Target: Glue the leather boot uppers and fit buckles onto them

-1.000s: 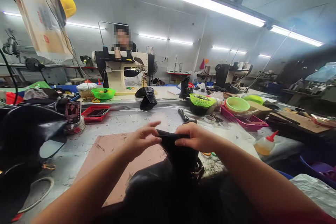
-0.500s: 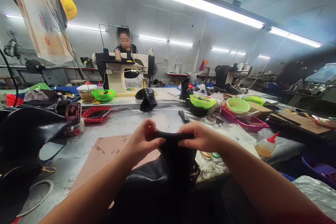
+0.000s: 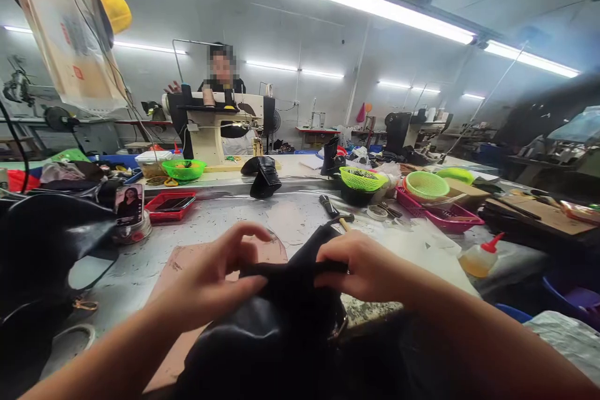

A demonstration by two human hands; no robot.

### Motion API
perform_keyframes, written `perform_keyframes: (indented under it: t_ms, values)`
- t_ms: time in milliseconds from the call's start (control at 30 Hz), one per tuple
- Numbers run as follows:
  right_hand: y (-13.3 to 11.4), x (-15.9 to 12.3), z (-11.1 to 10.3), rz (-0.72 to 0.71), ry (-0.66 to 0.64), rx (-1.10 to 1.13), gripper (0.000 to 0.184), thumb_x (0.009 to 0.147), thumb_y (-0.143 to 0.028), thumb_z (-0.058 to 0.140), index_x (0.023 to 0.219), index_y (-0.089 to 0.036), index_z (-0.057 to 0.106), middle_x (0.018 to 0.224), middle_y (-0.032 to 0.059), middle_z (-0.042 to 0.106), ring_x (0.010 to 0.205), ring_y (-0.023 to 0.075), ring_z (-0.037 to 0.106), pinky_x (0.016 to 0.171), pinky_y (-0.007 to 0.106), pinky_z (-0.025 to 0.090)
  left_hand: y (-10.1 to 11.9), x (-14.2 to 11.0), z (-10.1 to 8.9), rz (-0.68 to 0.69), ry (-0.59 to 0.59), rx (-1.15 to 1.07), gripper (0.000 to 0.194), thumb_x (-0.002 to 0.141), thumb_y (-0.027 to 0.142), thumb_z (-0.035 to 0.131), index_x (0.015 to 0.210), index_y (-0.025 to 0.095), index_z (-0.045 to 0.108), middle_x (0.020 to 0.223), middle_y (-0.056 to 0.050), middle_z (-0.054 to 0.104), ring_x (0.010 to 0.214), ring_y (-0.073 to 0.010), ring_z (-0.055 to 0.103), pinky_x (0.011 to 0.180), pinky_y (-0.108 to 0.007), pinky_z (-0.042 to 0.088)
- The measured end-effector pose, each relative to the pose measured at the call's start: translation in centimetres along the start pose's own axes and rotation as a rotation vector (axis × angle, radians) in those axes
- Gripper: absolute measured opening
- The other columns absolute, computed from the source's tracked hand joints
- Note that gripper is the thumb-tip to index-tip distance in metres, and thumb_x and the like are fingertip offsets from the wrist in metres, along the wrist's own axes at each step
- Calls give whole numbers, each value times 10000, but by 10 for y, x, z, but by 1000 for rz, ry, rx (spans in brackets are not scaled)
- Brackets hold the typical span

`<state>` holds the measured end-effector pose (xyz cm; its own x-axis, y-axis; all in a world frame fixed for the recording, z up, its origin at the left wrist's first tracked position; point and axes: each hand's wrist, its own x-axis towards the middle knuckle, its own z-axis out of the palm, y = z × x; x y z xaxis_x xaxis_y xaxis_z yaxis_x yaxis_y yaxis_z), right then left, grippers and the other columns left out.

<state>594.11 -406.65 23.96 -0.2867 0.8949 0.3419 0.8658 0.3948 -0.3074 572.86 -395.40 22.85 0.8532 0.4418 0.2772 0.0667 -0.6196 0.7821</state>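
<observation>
A black leather boot upper point(image 3: 300, 300) rises in front of me from a dark, glossy heap at the bottom of the view, with a metal buckle partly showing on its right side. My left hand point(image 3: 220, 275) has its thumb along the upper's left edge; its index finger is lifted and the other fingers curl behind the edge. My right hand point(image 3: 359, 262) pinches the right side between thumb and fingers. Between my hands a pointed flap of the black material sticks up. The lower part is too dark to make out.
Under the work lies a pink board point(image 3: 175, 262). Beyond are a hammer point(image 3: 345, 224), a roll of tape point(image 3: 377, 212), a red tray point(image 3: 171, 206) and a pink basket point(image 3: 440, 215). A red-tipped bottle point(image 3: 480, 256) stands right. A co-worker point(image 3: 222, 81) sits behind a sewing machine point(image 3: 210, 131).
My left hand has moved left and down, its fingers opening wider. The upper's top edge, earlier stretched flat between both hands, now has a flap standing up. The co-worker's hand has come up.
</observation>
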Motion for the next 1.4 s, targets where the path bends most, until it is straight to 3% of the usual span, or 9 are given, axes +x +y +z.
perform_keyframes:
  t_ms: [167,433,567,667,767,833,1000,1200,1400]
  values:
    - [-13,5,9,-209,79,-39,107,803,-204,551,735,-146,610,635,26,639,576,122,560,553,214,385,30,13,-4,221,-271,667,152,816,267,487,746,199,603,686,4,596,644,-127,540,565,-226,338]
    - [52,23,21,-204,37,72,101,797,-256,585,765,-160,583,668,14,625,599,121,564,582,222,435,19,0,-24,156,-208,923,246,823,271,421,677,188,601,541,12,552,463,-113,469,465,-253,248]
    - [72,50,44,-75,540,-45,136,758,-283,616,806,-160,585,831,81,625,812,205,575,764,358,452,16,28,-30,-68,-197,1040,212,747,257,419,667,175,597,572,-24,580,522,-157,511,477,-256,279]
    - [42,48,67,-11,816,-50,134,777,-221,549,873,-145,603,936,129,619,936,239,551,836,401,426,8,57,-37,-196,-65,1042,237,757,258,383,731,158,596,689,-59,622,641,-187,565,538,-258,351]
    - [-3,23,102,-167,193,204,123,778,-274,558,717,-206,640,651,19,638,602,157,589,567,265,468,-6,70,-45,-265,68,889,260,786,291,358,746,152,575,713,-63,621,659,-187,568,584,-265,398]
    - [-19,6,132,-3,-256,222,311,660,-499,666,835,-243,677,614,14,653,518,188,590,446,280,445,-16,69,-46,-277,193,666,253,775,325,379,737,153,560,680,-47,603,623,-177,556,568,-263,418]
    - [1,-5,188,460,297,257,549,613,-483,680,1106,-248,620,1033,97,662,990,336,580,801,414,477,-36,41,-30,-322,431,-164,249,700,389,470,772,158,528,567,8,533,464,-141,517,403,-232,419]
    - [31,-1,150,584,785,729,311,795,-371,501,1021,-191,615,972,72,671,1033,271,556,899,414,421,-87,-10,-12,-570,648,-372,220,650,358,586,691,155,514,434,72,415,312,-64,357,254,-144,248]
    - [59,7,128,720,362,1412,201,687,-341,614,789,-168,605,646,5,638,578,143,588,573,275,476,-129,-58,24,-908,693,-828,164,720,296,580,740,133,581,583,-17,615,471,-124,568,406,-198,445]
